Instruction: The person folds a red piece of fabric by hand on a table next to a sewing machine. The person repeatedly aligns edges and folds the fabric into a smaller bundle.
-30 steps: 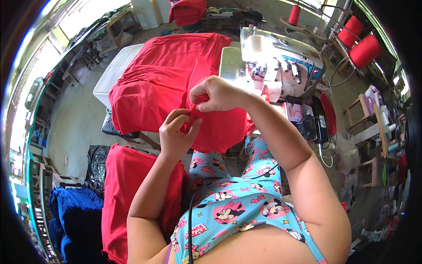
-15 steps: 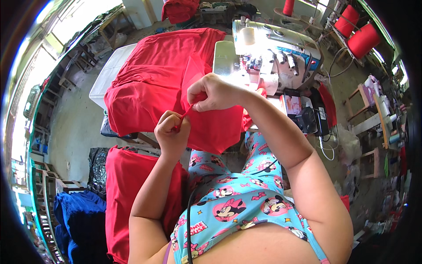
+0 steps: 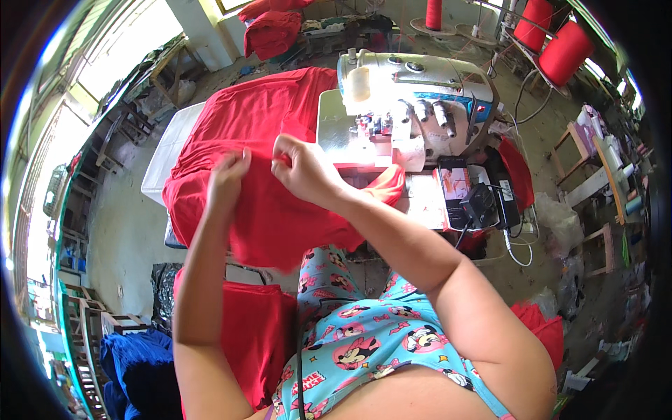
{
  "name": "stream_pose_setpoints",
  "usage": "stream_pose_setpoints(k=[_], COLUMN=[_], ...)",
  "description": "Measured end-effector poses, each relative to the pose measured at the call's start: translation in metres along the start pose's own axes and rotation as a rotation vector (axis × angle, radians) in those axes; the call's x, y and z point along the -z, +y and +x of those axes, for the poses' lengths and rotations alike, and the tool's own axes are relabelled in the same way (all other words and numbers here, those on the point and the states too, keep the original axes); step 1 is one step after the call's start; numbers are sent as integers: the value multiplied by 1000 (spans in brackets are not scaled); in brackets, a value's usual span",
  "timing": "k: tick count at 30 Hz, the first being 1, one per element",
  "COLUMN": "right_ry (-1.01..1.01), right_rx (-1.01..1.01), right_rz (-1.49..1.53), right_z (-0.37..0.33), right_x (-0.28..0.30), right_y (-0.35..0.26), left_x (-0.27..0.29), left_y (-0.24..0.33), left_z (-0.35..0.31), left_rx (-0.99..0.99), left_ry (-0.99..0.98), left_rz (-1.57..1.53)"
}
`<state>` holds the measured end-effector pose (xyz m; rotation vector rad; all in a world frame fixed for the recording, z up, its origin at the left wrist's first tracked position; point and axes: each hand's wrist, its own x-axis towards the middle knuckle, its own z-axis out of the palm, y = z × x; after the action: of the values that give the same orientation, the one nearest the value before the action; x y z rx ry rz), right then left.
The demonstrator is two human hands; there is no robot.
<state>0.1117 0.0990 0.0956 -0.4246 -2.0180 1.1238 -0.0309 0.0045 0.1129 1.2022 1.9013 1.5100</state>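
Note:
Red fabric (image 3: 280,231) hangs from my two raised hands, its lower edge falling over the front of the sewing table. My left hand (image 3: 227,178) is closed on the cloth's upper edge, somewhat smeared by motion. A short gap to the right, my right hand (image 3: 297,164) grips the same edge in a fist. Behind them a pile of red fabric (image 3: 269,98) covers the left part of the table. To the right stands an overlock sewing machine (image 3: 420,84) with its lamp shining on the needle area. Another red piece (image 3: 386,183) lies below the machine's plate.
Large red thread cones (image 3: 565,54) stand on a rack at the far right. A black box (image 3: 458,189) and a black adapter (image 3: 479,203) with cables sit right of the machine. Stacked red cloth (image 3: 259,336) and blue cloth (image 3: 143,364) lie at my left. A wooden frame (image 3: 605,175) stands right.
Both hands have moved left and apart, drawing the red fabric's edge out between them. The view has shifted, so the sewing machine appears further left and lower.

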Motion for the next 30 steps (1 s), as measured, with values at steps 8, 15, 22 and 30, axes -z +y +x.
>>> stream_pose_setpoints(k=[8,15,22,30], right_ry=[642,768,899,962], right_rx=[-306,-418,-481,-452], right_rz=[138,57,106,80], right_z=[-46,-57,-40,-38], right_x=[4,34,40,37], right_y=[65,77,91,103], left_x=[-108,-143,-158,-160], left_y=[8,-9,-22,-35], left_z=[81,66,83,112], left_rx=[-762,-641,-665,-798], left_ry=[-298,-191,-99,-218], left_rz=[811,925,1071,863])
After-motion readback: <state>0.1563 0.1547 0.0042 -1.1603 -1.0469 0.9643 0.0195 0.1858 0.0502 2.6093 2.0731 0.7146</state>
